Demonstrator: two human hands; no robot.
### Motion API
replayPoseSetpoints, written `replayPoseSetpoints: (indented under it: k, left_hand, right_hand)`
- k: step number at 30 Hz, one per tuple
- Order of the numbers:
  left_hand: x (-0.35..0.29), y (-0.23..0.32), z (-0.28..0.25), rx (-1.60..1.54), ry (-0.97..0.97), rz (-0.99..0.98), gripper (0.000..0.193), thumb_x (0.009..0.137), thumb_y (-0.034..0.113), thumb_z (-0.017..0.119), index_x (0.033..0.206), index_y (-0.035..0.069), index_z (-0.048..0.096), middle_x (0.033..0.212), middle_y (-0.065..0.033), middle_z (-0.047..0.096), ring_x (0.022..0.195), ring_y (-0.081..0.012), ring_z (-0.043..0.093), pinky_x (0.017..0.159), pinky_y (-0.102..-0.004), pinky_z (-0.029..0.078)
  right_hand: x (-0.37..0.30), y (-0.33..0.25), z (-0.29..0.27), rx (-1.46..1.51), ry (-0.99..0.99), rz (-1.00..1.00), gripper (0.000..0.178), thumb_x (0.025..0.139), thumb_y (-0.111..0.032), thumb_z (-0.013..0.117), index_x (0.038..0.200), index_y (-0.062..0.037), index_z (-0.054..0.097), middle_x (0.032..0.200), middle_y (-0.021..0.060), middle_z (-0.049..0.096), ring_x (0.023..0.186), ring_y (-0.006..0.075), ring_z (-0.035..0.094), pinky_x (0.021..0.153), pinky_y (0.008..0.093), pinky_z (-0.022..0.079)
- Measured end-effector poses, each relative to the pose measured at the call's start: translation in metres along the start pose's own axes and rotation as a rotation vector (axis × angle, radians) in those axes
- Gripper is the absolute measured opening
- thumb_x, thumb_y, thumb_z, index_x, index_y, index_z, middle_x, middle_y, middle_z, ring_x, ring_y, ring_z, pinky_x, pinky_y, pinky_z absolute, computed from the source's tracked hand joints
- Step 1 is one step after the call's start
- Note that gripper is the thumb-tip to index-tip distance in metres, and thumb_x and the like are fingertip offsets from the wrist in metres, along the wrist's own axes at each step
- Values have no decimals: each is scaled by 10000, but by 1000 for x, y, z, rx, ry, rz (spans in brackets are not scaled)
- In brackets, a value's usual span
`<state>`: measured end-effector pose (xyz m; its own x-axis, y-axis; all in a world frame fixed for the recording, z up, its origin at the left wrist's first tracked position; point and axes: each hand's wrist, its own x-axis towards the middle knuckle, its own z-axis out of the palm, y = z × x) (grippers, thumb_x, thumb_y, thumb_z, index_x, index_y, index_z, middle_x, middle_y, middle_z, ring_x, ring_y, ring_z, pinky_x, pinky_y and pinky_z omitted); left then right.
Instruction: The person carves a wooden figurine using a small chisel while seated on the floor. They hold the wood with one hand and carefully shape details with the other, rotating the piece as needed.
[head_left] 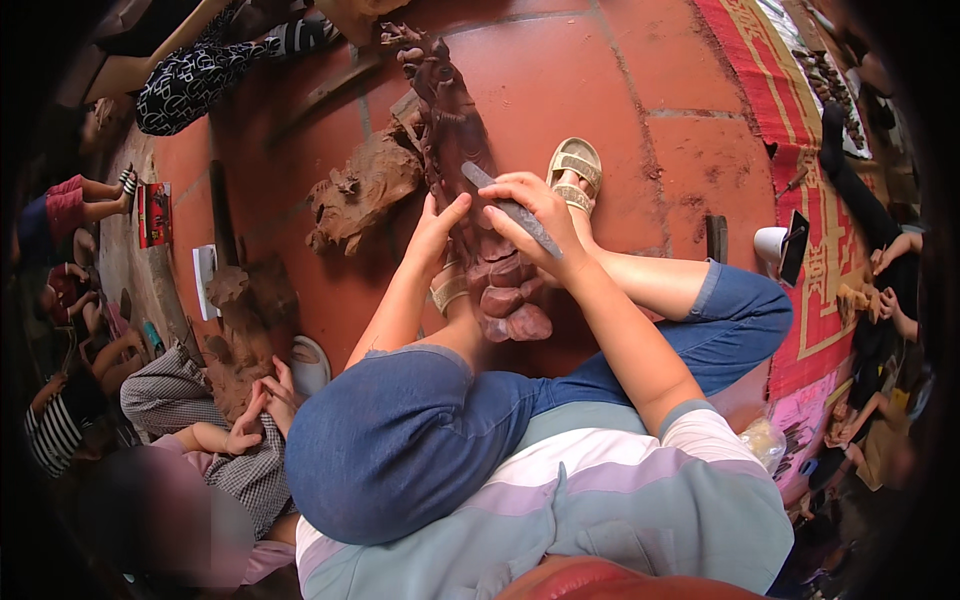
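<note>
The dark red wood carving (455,120) lies lengthwise on the tiled floor (570,75) between the person's two feet, perhaps so that it stays within reach of both hands. The left hand (438,228) rests against its side, seemingly to steady it, though I cannot tell if this grip is closed, while the right grip (548,215) is closed around a grey bar (527,219) slanted over the carving. I count one carving, one bar, one rough wood block (368,185) beside them, and two sandals (577,160).
</note>
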<state>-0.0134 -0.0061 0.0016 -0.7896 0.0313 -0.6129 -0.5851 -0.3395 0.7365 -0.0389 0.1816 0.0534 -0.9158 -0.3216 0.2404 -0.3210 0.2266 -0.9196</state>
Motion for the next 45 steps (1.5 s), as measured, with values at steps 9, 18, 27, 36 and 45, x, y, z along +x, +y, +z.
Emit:
replayPoseSetpoints:
  k: [9, 18, 27, 36, 45]
  left_hand:
    - [13, -16, -4, -39, 36, 118, 534, 884, 306, 696, 1294, 108, 417, 1116, -45, 563, 962, -149, 566, 770, -311, 505]
    - [10, -19, -2, -47, 48, 127, 537, 877, 312, 705, 1285, 103, 425, 1105, -47, 572, 937, -143, 581, 783, -313, 501]
    - [12, -23, -7, -12, 60, 128, 565, 874, 309, 707, 1303, 92, 410, 1148, -64, 570, 982, -163, 595, 783, -317, 524]
    - [4, -15, -2, -26, 54, 67, 744, 817, 327, 768, 1372, 43, 361, 1273, -111, 525, 1143, -218, 526, 961, -350, 443]
    - [5, -13, 0, 7, 65, 28, 754, 819, 356, 759, 1377, 48, 356, 1273, -107, 518, 1123, -210, 528, 941, -340, 449]
  right_hand:
    - [17, 16, 10, -45, 25, -12, 111, 748, -43, 710, 826, 3, 647, 812, 121, 646, 739, 252, 670, 683, 319, 539]
    - [25, 21, 25, -17, 174, -66, 104, 756, -53, 727, 842, -21, 678, 849, 109, 665, 759, 215, 681, 687, 297, 548]
    - [19, 31, 27, 82, 236, -11, 87, 730, -24, 733, 791, -11, 672, 857, 140, 673, 805, 235, 686, 723, 309, 540]
    - [19, 38, 20, 155, 217, -15, 96, 733, -28, 736, 771, -8, 650, 894, 134, 683, 838, 223, 686, 746, 306, 530]
    - [-2, 45, 19, 414, 120, 463, 111, 785, -87, 709, 847, -25, 640, 858, 87, 673, 772, 119, 629, 693, 274, 499]
